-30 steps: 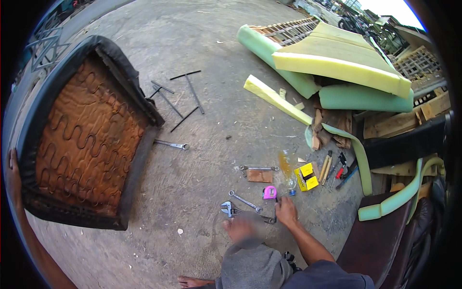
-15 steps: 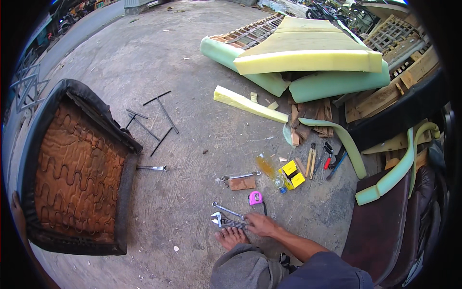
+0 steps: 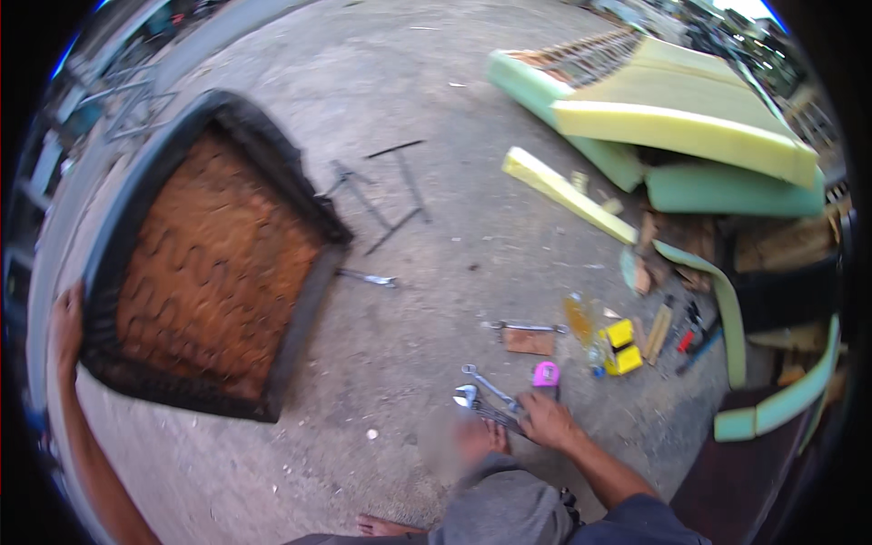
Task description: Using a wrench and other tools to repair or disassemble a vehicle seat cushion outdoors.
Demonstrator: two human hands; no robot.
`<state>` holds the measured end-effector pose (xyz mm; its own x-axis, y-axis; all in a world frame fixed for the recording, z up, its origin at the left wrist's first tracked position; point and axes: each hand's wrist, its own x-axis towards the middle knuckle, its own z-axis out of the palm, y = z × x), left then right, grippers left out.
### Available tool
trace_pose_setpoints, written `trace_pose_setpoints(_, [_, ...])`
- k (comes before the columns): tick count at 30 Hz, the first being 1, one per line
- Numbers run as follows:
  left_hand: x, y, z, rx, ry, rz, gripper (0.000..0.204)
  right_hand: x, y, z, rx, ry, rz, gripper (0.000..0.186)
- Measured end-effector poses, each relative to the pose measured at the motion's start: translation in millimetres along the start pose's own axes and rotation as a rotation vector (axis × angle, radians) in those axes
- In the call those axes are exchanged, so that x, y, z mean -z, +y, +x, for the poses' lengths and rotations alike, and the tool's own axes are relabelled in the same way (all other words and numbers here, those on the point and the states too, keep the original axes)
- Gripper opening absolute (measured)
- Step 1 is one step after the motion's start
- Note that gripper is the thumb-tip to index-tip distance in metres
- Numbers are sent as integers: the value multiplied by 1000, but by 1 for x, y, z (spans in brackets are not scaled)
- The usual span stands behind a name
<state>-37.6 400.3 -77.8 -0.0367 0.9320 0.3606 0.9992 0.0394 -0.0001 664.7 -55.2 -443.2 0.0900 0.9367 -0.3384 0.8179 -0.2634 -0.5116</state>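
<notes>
My left hand point(image 3: 68, 331) grips the outer left edge of a black-upholstered chair section point(image 3: 107, 245). Its open underside shows zigzag springs over brown backing. In front of me my right hand point(image 3: 548, 420) has its fingers closed at the handle ends of two wrenches beside my bare foot. One is a slim combination wrench point(image 3: 490, 386), the other an adjustable wrench point(image 3: 468, 398). Whether the fingers hold one or both I cannot tell. A pink tape measure point(image 3: 546, 374) lies just beyond that hand. Another wrench point(image 3: 371, 278) pokes out from the chair section's right edge.
Dark metal bars point(image 3: 392, 234) lie beyond the chair section. A further wrench point(image 3: 527, 327) rests by a wood block point(image 3: 529, 341). Nearby are a yellow box point(image 3: 621, 347) and hand tools point(image 3: 688, 338). Foam-padded furniture point(image 3: 681, 118) and foam strips point(image 3: 568, 195) occupy the far right.
The view has turned left, so the floor objects appear farther right. More of my left hand and forearm shows along the chair section. My right hand stays at the wrenches.
</notes>
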Motion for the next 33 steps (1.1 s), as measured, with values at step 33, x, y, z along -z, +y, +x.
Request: trace_pose_setpoints(33, [27, 90, -12, 246, -370, -607, 57, 176, -556, 137, 963, -86, -453, 29])
